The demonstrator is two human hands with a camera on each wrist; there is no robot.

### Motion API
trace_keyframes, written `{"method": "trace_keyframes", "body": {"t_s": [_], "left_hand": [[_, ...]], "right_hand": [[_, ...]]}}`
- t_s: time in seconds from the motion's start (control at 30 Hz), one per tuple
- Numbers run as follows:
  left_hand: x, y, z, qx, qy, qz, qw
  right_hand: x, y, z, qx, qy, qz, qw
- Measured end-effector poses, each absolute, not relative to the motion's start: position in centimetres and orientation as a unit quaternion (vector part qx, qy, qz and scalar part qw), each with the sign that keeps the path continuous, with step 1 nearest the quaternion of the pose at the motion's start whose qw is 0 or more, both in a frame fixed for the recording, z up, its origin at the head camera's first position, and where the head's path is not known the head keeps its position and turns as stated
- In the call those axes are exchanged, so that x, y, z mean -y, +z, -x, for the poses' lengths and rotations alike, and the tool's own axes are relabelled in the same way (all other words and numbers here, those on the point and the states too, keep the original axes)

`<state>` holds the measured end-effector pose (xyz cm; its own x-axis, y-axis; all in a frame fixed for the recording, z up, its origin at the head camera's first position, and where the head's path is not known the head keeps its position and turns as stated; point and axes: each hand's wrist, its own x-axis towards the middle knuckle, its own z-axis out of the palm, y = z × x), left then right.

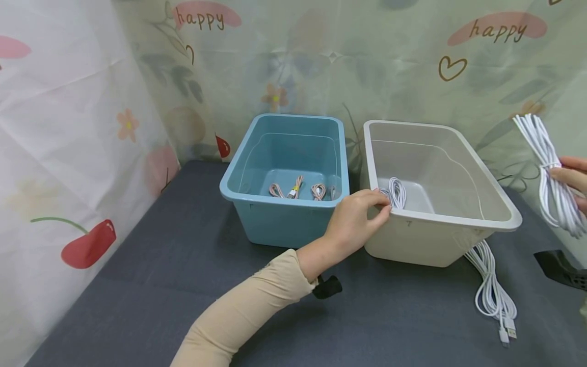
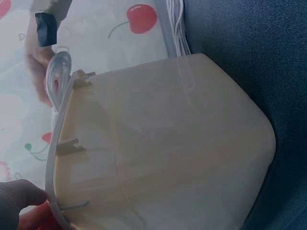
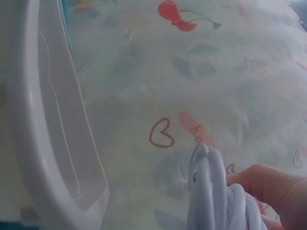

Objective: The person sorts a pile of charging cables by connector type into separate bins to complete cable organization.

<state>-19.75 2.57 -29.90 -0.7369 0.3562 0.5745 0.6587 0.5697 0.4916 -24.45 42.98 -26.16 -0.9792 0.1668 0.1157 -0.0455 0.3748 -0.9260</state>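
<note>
My left hand pinches the front rim of the off-white plastic bin near its left corner. In the left wrist view, the thumb lies against that rim. Off to the right, my right hand grips a folded bundle of white cable, held up in the air beyond the bin's right side. The right wrist view shows the bundle's loops close by the fingers. Inside the off-white bin, a smaller coiled white cable lies at the front left, partly hidden by the rim.
A blue bin stands left of the off-white one, with several small coiled cables inside. Another bundled white cable lies on the dark cloth-covered table by the off-white bin. A black object is at the right edge.
</note>
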Motion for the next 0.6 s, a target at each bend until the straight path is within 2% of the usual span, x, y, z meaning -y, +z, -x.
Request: {"method": "trace_keyframes", "body": {"t_s": [0.27,0.47,0.6], "left_hand": [[-2.5,-29.9,19.7,0.860,-0.357,0.296,0.212],[-2.5,-29.9,19.7,0.861,-0.357,0.295,0.212],[-2.5,-29.9,19.7,0.862,-0.357,0.294,0.209]], "right_hand": [[-36.7,-23.1,23.1,0.709,0.693,0.019,0.130],[-34.4,-22.0,22.9,0.671,0.727,0.000,0.145],[-33.7,-21.7,23.7,0.685,0.715,0.048,0.132]]}}
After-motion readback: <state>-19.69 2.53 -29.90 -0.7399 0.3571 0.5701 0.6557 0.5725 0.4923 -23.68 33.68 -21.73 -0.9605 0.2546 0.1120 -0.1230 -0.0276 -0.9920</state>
